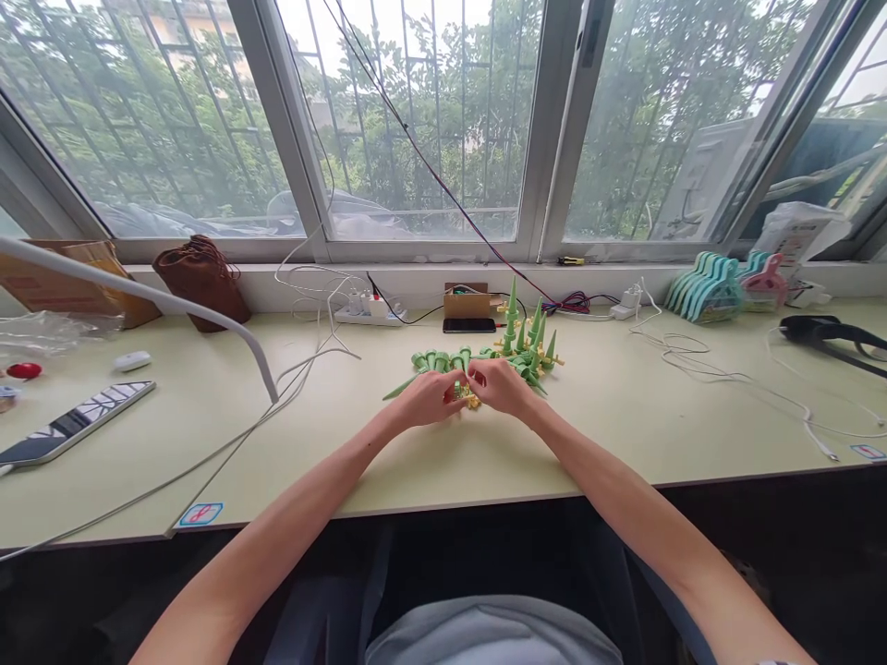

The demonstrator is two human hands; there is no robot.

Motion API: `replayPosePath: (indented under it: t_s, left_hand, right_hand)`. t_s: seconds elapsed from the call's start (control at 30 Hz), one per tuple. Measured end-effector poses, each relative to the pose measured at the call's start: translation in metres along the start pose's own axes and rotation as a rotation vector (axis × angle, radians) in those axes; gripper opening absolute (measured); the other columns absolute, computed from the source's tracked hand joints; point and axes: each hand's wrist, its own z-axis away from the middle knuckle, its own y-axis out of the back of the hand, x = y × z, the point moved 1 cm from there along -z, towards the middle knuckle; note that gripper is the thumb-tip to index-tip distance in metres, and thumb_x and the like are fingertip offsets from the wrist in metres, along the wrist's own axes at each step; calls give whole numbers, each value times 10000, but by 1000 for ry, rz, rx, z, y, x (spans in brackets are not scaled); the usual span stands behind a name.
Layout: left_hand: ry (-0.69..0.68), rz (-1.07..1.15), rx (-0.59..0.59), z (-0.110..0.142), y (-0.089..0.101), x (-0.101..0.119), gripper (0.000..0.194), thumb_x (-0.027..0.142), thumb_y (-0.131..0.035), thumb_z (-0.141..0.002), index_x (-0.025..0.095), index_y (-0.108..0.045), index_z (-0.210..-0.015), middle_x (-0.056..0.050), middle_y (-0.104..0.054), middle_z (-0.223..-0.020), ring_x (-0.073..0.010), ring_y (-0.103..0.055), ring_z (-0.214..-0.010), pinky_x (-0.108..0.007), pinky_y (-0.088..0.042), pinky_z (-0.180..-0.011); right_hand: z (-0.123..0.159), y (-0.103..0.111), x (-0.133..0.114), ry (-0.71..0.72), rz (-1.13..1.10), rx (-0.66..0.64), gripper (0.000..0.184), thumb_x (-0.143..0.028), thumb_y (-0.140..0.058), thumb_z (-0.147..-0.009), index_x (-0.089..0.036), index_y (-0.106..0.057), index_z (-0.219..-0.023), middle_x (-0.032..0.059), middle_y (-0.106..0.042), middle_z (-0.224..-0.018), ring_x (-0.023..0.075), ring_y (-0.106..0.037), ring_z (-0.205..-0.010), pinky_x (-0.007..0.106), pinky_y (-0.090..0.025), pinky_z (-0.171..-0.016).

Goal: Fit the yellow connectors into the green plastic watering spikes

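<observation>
My left hand [431, 397] and my right hand [499, 386] meet over the middle of the table. Both have bent fingers, pinched at a small green cone-shaped plastic piece [464, 355] with yellow bits [472, 402] just below. Part of what they hold is hidden behind the fingers. More green cone-shaped pieces [431, 360] lie in a row beyond my left hand, one pointing out leftward. Past my right hand, several taller green spikes [511, 319] stand upright, with yellow cross-shaped parts [554, 359] around them.
Behind the pieces lie a black phone [469, 325] and a small cardboard box [466, 303]. White cables [305, 369] run across the left, near a power strip [370, 314]. Teal hangers [705, 286] and black headphones [818, 330] are on the right. The table's front edge [457, 506] passes beneath my forearms.
</observation>
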Motion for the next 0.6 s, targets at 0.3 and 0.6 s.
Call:
replayPosePath:
  t_s: [0.3, 0.6]
  left_hand:
    - [59, 13, 0, 0, 12, -4, 263, 427, -669, -833, 235, -655, -1012, 47, -540, -574, -149, -476, -496, -264, -295, -548]
    - [110, -42, -10, 0, 13, -12, 219, 367, -687, -796, 205, -711, -940, 17, -577, -563, -154, -482, -481, -278, -306, -531]
  right_hand:
    - [0, -4, -1, 66, 12, -159, 135, -85, -661, -791, -167, -607, -698, 3, -616, -680, 123, -529, -648, 227, -359, -617]
    - [5, -4, -1, 22, 46, -242, 187, -151, -685, -810, -179, -575, -661, -6, -577, -606, 108, -478, -560, 227, -319, -538]
